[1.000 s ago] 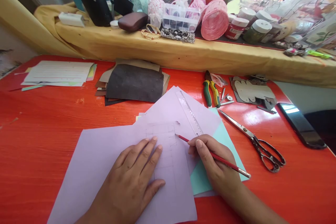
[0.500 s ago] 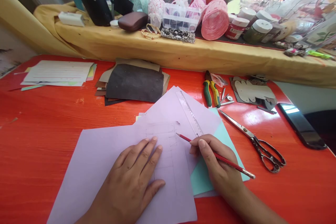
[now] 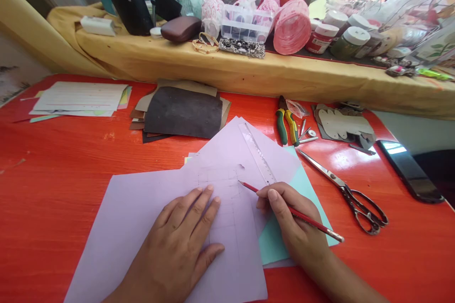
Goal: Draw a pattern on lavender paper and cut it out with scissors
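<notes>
In the lower middle of the frame, a purple paper (image 3: pixel 121 227) lies on the red desk (image 3: pixel 71 161), and thin grey lines are drawn on its right part. The left hand (image 3: pixel 177 236) rests flat on this paper, palm down; its fingers are straight and a little spread, with the thumb standing apart to the right. The right hand (image 3: pixel 298 220), right of the lower centre, holds the red pencil (image 3: pixel 314 221), and its fingers pinch it near the sharp end. The pencil lies at a slant, its point toward the upper left, at the right side of the drawn lines; I cannot tell if the point touches the paper. Above, in the centre, a second sheet (image 3: pixel 220 144), also purple, goes under the paper and carries a clear ruler (image 3: pixel 259 154), which lies at a slant just beyond the right hand. A turquoise sheet (image 3: pixel 273 244) shows partly below this hand. To the right of it are the scissors (image 3: pixel 334 178), with closed blades, and near the right edge a phone (image 3: pixel 408 170). Pliers (image 3: pixel 281 128) lie above the scissors. In the upper left part are a dark sheet (image 3: pixel 183 112) and lined notes (image 3: pixel 80 97).
</notes>
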`<state>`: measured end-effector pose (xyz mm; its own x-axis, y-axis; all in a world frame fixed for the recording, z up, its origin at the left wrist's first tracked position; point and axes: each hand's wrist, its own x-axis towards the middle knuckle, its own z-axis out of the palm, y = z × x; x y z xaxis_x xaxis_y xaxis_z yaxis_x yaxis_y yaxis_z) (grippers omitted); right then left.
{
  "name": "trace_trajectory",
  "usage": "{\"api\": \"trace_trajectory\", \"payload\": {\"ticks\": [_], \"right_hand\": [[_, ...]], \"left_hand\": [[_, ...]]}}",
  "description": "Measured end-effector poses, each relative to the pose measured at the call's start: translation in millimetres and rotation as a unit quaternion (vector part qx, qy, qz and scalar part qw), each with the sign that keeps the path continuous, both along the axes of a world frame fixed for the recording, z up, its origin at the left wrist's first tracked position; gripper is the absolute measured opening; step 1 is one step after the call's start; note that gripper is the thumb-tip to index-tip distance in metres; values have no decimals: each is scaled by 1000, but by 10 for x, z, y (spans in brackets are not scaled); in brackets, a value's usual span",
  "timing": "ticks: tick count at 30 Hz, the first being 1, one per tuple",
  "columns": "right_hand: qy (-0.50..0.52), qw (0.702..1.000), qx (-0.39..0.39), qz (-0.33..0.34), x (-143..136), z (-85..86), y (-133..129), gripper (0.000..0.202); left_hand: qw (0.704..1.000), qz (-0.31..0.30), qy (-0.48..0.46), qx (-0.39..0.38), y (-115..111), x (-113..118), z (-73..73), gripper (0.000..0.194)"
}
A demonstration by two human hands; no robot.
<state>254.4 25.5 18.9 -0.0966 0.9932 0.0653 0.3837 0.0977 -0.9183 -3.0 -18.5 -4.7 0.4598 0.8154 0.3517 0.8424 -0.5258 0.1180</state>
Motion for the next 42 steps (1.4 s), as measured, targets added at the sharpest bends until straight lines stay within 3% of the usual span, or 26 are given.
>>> {"api": "trace_trajectory", "payload": {"ticks": [13, 42], "right_hand": [[-23, 999, -3, 31, 15, -26, -9, 29], [-47, 999, -5, 25, 3, -17, -9, 29]], "left_hand": [[1000, -6, -9, 8, 5, 1, 6, 48], [1000, -4, -12, -3, 16, 8, 45, 50]]}}
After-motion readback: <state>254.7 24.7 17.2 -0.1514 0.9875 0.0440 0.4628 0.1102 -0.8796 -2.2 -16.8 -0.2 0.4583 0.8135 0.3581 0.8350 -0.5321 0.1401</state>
